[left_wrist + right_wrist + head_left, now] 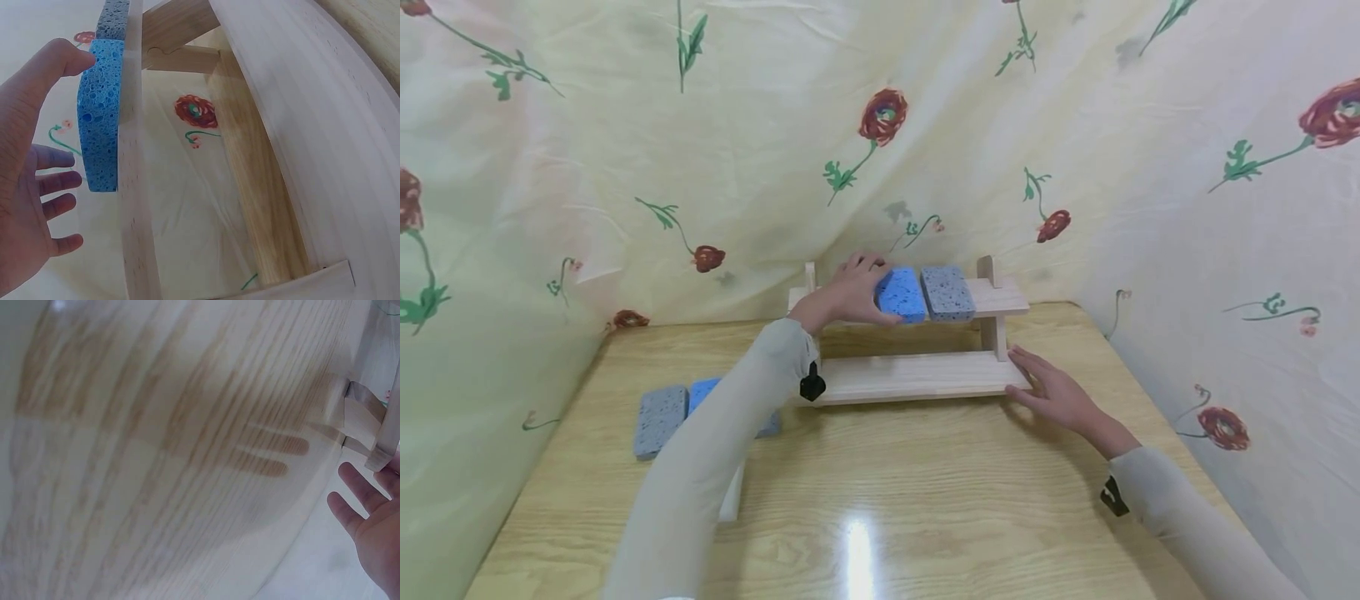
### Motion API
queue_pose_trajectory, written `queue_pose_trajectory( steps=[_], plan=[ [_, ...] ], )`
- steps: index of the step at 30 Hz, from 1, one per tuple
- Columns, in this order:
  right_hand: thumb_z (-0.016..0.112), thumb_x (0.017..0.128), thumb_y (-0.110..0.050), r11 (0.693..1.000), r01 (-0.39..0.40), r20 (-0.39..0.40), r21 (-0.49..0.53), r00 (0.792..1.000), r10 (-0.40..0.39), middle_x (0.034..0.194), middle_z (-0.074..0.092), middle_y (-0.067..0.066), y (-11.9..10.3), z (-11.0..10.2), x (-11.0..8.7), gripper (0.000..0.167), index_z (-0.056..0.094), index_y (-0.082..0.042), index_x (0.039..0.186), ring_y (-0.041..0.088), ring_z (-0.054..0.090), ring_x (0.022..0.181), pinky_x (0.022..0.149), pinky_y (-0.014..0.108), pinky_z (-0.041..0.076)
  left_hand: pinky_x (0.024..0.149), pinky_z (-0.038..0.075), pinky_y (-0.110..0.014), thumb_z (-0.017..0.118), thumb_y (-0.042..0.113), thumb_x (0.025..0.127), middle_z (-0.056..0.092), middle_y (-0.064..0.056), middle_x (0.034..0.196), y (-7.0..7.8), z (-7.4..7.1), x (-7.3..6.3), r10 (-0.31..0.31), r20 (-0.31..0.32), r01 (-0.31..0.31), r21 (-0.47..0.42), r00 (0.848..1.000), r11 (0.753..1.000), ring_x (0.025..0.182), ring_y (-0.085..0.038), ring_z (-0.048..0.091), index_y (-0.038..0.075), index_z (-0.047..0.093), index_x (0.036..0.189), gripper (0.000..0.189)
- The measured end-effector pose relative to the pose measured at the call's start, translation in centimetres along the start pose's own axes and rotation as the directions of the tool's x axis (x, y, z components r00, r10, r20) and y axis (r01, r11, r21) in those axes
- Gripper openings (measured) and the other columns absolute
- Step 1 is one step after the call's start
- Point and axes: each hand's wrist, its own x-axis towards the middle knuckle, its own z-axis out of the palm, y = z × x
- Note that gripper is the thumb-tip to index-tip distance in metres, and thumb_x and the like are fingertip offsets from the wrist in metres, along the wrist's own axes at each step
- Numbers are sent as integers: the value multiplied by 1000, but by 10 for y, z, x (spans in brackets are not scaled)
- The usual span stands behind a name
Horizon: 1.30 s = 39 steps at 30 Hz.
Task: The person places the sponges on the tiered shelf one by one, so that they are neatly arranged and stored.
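Observation:
A blue sponge [901, 295] stands on the upper board of a pale wooden two-tier rack [910, 375], beside a grey speckled sponge [946, 293]. My left hand [857, 292] is over the blue sponge's left side. In the left wrist view its thumb touches the blue sponge [101, 119] near the top, while the other fingers are spread out above it. At the rack's right end, my right hand [1060, 398] touches the lower board with its fingers extended. The right wrist view shows straight fingers [356, 487] beside the rack's end.
On the table's left lie a grey sponge [658, 423], a blue sponge [702, 390] and another grey sponge [769, 427], partly hidden by the left sleeve. A white object [732, 498] shows beside that sleeve. Flowered cloth [775, 150] hangs behind the rack and along both sides.

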Motion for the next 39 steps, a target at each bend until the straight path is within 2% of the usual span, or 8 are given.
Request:
queue_pose_trajectory(
  steps=[8,15,23,27,34,39],
  plan=[
    [63,99,-42,1000,2,1,12,1000,-2,165,28,21,0,1,-2,74,36,-3,157,50,29,148,116,67,27,125,21,-53,72,62,82,28,-13,164,-3,-1,-11,11,-6,-11,0,1000,1000,151,-35,20,12,25,163,107],
    [63,99,-42,1000,-1,3,13,1000,1,165,28,22,-1,1,-3,74,36,-3,157,50,28,149,116,68,27,123,23,-53,71,65,81,29,-16,164,-8,-3,-26,39,-33,-38,10,999,999,151,-36,21,12,24,163,109],
    [62,100,-42,1000,-2,4,7,1000,2,165,28,22,-1,1,-3,74,36,-2,157,50,29,148,116,67,27,122,26,-58,70,67,81,26,-12,167,-16,-8,-46,5,-60,-8,-45,998,999,153,-38,19,15,23,163,108],
    [62,100,-41,1000,1,0,5,1000,-1,165,28,22,-1,0,-3,74,36,-2,157,51,29,148,116,67,27,121,27,-60,69,67,81,26,-13,166,-21,-7,-55,8,-69,-10,-32,998,999,152,-38,20,16,23,164,107],
    [63,100,-40,1000,10,-8,0,1000,-10,165,28,22,0,1,-2,73,36,-3,157,51,29,148,116,67,26,125,13,-59,74,58,83,28,-17,164,-29,-4,-72,20,-94,-24,-47,995,999,151,-41,20,12,22,163,106],
    [63,100,-40,1000,10,-6,2,1000,-10,165,28,23,0,1,-2,73,37,-2,156,51,29,148,116,67,27,122,22,-61,75,54,84,26,-16,164,-30,-4,-88,-3,-90,-5,-83,996,997,151,-40,17,13,23,163,104]
  ],
)
